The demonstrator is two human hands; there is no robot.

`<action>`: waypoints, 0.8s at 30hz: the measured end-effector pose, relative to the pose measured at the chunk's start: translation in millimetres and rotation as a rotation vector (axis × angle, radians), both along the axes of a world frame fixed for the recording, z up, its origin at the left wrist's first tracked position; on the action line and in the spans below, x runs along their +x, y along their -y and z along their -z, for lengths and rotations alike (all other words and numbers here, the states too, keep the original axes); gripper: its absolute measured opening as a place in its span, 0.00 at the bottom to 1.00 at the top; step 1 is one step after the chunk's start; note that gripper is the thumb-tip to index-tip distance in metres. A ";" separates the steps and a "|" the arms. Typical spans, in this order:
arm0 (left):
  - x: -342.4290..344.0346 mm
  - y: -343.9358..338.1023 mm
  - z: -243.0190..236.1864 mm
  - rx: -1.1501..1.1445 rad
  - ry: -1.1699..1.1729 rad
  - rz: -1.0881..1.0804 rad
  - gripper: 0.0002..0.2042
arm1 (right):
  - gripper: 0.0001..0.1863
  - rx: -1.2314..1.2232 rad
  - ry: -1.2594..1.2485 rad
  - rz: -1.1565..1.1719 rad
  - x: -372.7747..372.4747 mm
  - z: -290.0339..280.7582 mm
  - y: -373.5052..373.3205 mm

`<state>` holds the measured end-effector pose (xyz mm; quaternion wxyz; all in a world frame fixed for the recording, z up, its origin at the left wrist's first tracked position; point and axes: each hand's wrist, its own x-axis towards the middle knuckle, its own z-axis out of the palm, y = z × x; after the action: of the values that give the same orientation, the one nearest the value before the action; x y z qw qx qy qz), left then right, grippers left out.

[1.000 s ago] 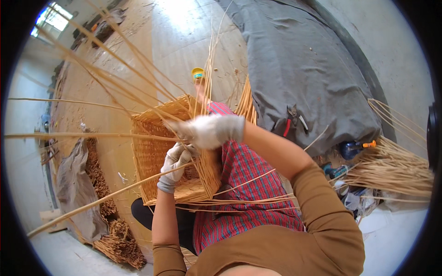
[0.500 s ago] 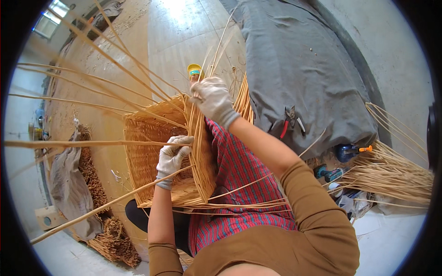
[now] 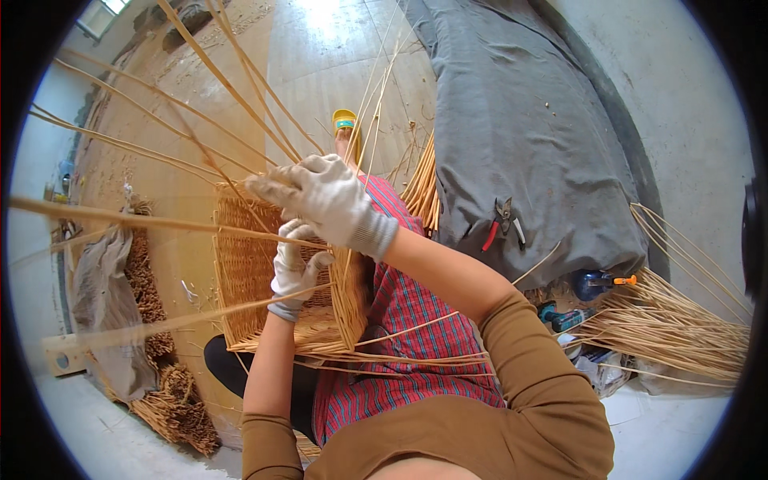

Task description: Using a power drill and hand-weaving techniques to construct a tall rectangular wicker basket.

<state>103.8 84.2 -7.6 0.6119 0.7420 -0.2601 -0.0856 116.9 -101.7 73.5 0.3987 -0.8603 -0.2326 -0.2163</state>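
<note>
A woven wicker basket lies tilted across my lap, its opening toward my hands and long willow rods fanning out from its rim. My right hand, in a whitish work glove, reaches over the far rim. Its fingers are pressed together and point left, around a rod partly hidden by the glove. My left hand, gloved too, is at the basket's opening just below the right. Its fingers curl over a thick rod running off to the left, and its thumb stands apart.
A grey cloth covers a long heap at the right, with red-and-white-handled pruning shears on it. Nearby are a blue bottle, a power tool and a willow bundle. More bundled sticks lie at the left.
My right hand has moved left from the rods at the basket's far right corner to over its opening. Several rods on the left have swung, and the left thumb has lifted.
</note>
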 end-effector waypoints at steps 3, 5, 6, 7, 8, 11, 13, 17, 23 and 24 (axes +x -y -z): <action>6.0 -1.8 -14.8 0.341 0.571 0.039 0.18 | 0.31 -0.229 0.005 -0.022 15.7 -7.6 6.8; 10.0 -1.0 -16.0 0.461 0.669 0.024 0.17 | 0.24 0.329 0.022 -0.470 40.0 13.5 41.6; 11.6 -1.2 -15.1 0.556 0.754 -0.017 0.17 | 0.18 1.095 -0.397 -0.711 46.5 30.3 62.5; 15.1 0.5 -12.8 0.581 0.714 -0.002 0.17 | 0.15 0.905 -0.264 -0.324 62.6 45.0 74.1; 16.4 0.8 -11.0 0.571 0.736 0.014 0.17 | 0.15 0.568 -0.452 0.073 59.0 64.1 79.0; 17.9 1.3 -8.2 0.503 0.372 0.072 0.17 | 0.18 0.265 -0.188 0.724 12.7 98.2 50.8; 14.2 0.7 -8.4 0.513 0.540 0.015 0.19 | 0.16 0.504 -0.453 0.611 -50.4 98.9 19.6; 6.2 6.4 -7.3 0.529 0.546 0.075 0.28 | 0.32 -0.183 -0.664 0.267 -140.2 69.2 -47.6; 12.1 18.9 6.6 0.032 -0.084 0.139 0.17 | 0.27 -0.269 -0.511 0.234 -121.1 42.6 -39.7; 14.0 18.5 9.2 -0.015 -0.121 0.147 0.16 | 0.26 -0.227 -0.681 0.080 -116.2 41.1 -33.8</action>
<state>117.9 65.7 -16.8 0.6241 0.7097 -0.2772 -0.1732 0.7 -67.9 32.4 0.3467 -0.9302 -0.0750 0.0946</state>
